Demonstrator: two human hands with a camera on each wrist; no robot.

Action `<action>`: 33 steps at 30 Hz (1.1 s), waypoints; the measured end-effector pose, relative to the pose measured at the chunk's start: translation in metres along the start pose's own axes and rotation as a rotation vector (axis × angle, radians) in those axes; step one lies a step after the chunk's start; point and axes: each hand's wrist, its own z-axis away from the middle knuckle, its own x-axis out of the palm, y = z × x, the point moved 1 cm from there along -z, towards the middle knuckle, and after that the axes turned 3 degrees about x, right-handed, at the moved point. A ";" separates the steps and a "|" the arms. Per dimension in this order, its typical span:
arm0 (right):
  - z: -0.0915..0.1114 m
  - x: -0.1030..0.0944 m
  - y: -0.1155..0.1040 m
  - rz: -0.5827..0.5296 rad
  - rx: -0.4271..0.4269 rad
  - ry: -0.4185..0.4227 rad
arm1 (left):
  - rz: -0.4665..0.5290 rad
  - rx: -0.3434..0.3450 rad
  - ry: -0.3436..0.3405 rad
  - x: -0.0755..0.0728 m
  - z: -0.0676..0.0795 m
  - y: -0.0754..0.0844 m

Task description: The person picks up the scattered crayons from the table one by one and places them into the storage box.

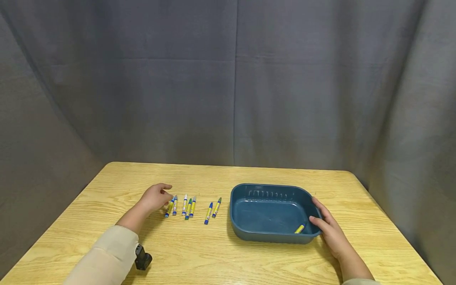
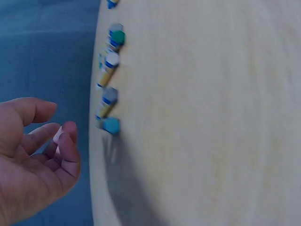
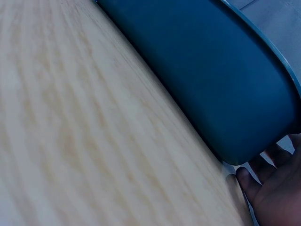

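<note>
My left hand (image 1: 155, 198) hovers beside the leftmost crayon (image 1: 169, 208), its fingers loosely bent and nothing between them. In the left wrist view, a gap separates thumb and fingers, and a light-blue crayon end (image 2: 112, 125) lies just beyond the fingertips. Several more yellow-wrapped crayons lie in a loose row, among them a white one (image 1: 184, 206), a green one (image 1: 188, 210) and a blue one (image 1: 208, 213). My right hand (image 1: 332, 231) grips the right end of a dark blue plastic bin (image 1: 270, 237), thumb over the rim. One crayon (image 1: 300, 228) lies inside the bin near that thumb.
Everything rests on a light wooden table (image 1: 199, 257) with rounded far corners. Grey curtains (image 1: 171, 99) hang behind it and at both sides. A small black device (image 1: 143, 258) sits at the left sleeve's cuff.
</note>
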 end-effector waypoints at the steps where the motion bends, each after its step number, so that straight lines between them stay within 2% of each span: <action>1: 0.000 0.000 0.000 -0.002 -0.002 0.001 | -0.001 -0.006 -0.004 0.000 0.001 -0.002; 11: 0.001 0.000 0.000 -0.014 -0.021 -0.005 | -0.012 -0.015 -0.038 0.006 0.003 -0.018; 27: 0.001 0.000 -0.001 -0.020 -0.018 -0.010 | -0.183 0.002 -0.025 0.013 0.006 -0.013; 33: 0.001 0.001 -0.002 -0.026 -0.030 -0.006 | -0.084 -0.038 -0.028 0.011 0.005 -0.016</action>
